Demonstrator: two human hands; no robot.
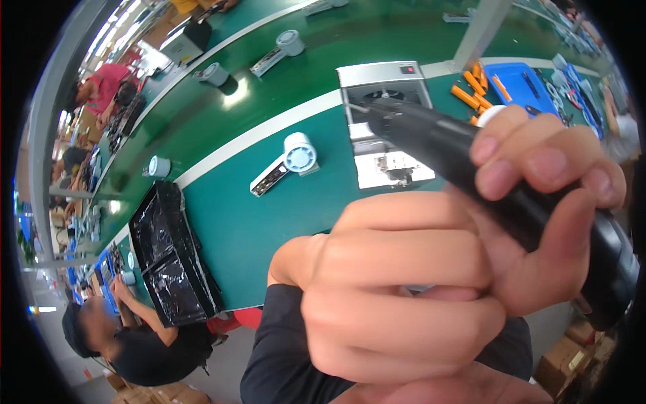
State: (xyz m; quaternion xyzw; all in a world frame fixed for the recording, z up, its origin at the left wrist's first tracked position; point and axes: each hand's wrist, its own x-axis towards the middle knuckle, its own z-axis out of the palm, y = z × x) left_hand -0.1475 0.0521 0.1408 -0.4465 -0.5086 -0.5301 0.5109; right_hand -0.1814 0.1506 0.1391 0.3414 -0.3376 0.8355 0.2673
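Observation:
My right hand is wrapped round a black electric screwdriver, held up close to me. Its thin bit points left, over the silver screw feeder on the bench. My left hand is closed, its curled fingers in front of my right palm; whatever they grip is hidden. Left of the feeder lies a light blue round housing joined to a narrow piece with a circuit board. Part of a white round thing shows behind my right fingers.
A black plastic-lined tray lies at the bench's left edge. Several orange-handled pieces and a blue tray are at the right. More light blue housings rest on the green belt beyond. A grey post stands behind. A co-worker sits at left.

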